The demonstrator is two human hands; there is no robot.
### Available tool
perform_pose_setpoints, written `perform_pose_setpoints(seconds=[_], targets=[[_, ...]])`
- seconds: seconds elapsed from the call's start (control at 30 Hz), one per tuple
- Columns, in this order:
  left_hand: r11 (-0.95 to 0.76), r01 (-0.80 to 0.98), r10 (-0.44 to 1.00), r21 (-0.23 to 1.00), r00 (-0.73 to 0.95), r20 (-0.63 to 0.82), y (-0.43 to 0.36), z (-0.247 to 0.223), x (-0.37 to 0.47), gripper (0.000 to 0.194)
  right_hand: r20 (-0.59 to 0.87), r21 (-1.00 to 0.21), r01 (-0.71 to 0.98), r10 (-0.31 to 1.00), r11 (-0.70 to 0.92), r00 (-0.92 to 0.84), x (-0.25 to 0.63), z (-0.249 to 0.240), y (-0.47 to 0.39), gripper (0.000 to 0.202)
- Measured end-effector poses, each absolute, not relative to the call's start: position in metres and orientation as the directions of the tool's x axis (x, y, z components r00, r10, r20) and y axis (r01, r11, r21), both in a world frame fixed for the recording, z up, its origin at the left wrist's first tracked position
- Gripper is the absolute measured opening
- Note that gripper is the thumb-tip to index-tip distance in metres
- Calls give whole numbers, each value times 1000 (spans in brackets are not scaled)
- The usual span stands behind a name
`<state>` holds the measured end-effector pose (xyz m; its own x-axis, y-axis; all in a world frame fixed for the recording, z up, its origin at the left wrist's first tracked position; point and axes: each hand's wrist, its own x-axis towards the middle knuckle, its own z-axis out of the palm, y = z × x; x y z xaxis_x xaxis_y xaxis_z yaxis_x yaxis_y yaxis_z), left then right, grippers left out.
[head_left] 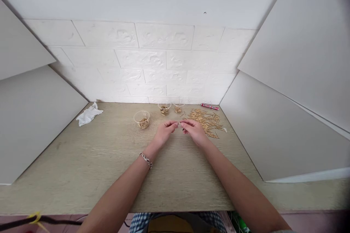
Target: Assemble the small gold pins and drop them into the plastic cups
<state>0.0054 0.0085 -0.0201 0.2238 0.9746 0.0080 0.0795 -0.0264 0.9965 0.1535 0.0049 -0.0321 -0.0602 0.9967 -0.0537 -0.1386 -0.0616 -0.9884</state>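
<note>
My left hand point(164, 131) and my right hand point(194, 131) meet fingertip to fingertip over the middle of the table, both closed in a pinch. Between them shows a tiny gold-coloured piece point(179, 124), too small to make out its kind. Just right of my right hand, partly hidden by it, spreads a pile of thin gold-coloured rods point(201, 117). Beyond my hands stand two clear plastic cups, one with small gold parts point(164, 110), the other with fewer gold parts point(178, 109). Left of my left hand, a third clear cup point(142, 116) also contains gold parts.
A crumpled white tissue point(89, 114) lies at the back left of the wooden table point(90, 174). Near the back right is a red tube-like packet point(209, 106). White panels stand at both sides, and a white brick-pattern wall point(142, 58) closes off the back.
</note>
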Motion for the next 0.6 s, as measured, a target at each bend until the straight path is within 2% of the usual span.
perform_pose_setpoints(seconds=[0.1, 0.33, 0.5, 0.6], targets=[[-34, 103, 979, 994, 206, 12, 10, -22, 6, 25, 16, -998, 67, 1000, 17, -22, 154, -32, 5, 25], [-16, 86, 975, 996, 221, -3, 11, -26, 6, 22, 144, -949, 283, 989, 142, -15, 149, -26, 0, 17], [50, -41, 969, 998, 244, -38, 11, -29, 7, 25, 293, -881, 407, 953, 240, 72, 147, -28, -3, 18], [132, -179, 968, 975, 237, -88, 10, -30, 8, 29, 324, -858, 449, 941, 249, 97, 149, -28, -3, 22]])
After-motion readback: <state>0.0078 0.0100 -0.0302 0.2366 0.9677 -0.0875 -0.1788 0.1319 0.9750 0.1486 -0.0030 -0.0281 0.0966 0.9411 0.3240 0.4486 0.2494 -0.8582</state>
